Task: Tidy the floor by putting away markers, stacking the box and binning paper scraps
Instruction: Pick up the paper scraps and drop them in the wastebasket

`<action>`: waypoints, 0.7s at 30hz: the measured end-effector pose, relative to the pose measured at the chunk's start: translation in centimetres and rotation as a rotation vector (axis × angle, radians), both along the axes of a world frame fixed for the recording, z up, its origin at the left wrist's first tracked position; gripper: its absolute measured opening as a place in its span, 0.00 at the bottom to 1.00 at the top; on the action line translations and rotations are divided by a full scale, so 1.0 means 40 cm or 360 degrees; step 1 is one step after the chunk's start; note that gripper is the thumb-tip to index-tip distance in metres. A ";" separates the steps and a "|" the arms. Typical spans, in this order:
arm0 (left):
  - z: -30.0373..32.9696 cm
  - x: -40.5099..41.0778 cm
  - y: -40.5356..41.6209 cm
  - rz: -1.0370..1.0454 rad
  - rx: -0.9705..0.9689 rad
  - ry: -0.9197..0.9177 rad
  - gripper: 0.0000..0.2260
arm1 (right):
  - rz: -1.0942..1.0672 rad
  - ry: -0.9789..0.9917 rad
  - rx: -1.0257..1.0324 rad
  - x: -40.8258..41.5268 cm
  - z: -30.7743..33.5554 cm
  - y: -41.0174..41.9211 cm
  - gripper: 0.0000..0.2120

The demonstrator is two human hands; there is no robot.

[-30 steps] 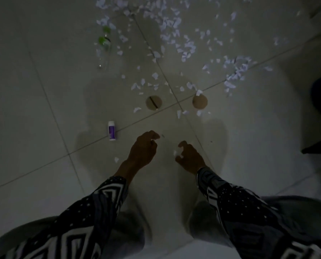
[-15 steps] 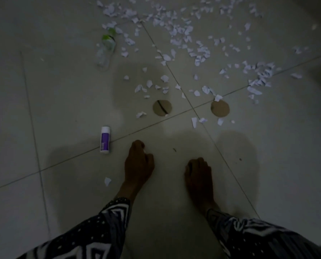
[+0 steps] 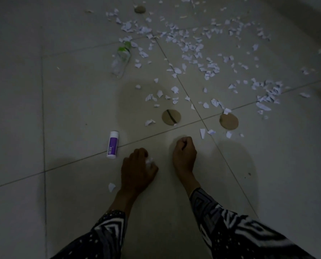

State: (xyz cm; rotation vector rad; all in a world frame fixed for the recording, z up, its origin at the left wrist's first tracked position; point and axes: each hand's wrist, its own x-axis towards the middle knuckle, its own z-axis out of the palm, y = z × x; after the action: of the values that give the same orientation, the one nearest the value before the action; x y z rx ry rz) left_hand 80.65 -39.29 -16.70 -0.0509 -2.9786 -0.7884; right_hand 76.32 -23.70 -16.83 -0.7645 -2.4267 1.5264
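Note:
White paper scraps (image 3: pixel 191 47) lie scattered over the tiled floor ahead and to the right. My left hand (image 3: pixel 137 171) is low on the floor with its fingers curled round a small crumpled scrap (image 3: pixel 149 161). A little ahead of it, my right hand (image 3: pixel 184 154) is curled into a tight fist just short of a few loose scraps (image 3: pixel 202 132); what is inside the fist is hidden. One scrap (image 3: pixel 111 186) lies beside my left wrist. No marker, box or bin is in view.
A white and purple glue stick (image 3: pixel 112 144) lies left of my left hand. A crushed plastic bottle (image 3: pixel 121 58) lies further ahead. Two cardboard discs (image 3: pixel 171 117) (image 3: pixel 229 121) sit near the tile joint, and a third (image 3: pixel 140 9) at the far edge.
The view tilted up and shows more of the floor ahead. My right hand closed over the scrap it pinched a second ago and moved forward. My left hand now holds a scrap.

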 end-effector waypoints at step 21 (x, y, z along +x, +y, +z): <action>0.131 -0.100 0.091 -0.0051 0.0591 0.0024 0.08 | -0.0249 -0.0513 -0.2142 -0.101 0.086 -0.046 0.22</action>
State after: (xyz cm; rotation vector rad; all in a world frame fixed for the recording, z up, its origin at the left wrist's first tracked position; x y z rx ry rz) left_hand 76.66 -35.67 -11.45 -0.0859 -2.7702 -1.3214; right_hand 72.27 -25.54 -13.39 -1.3700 -1.0720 3.0320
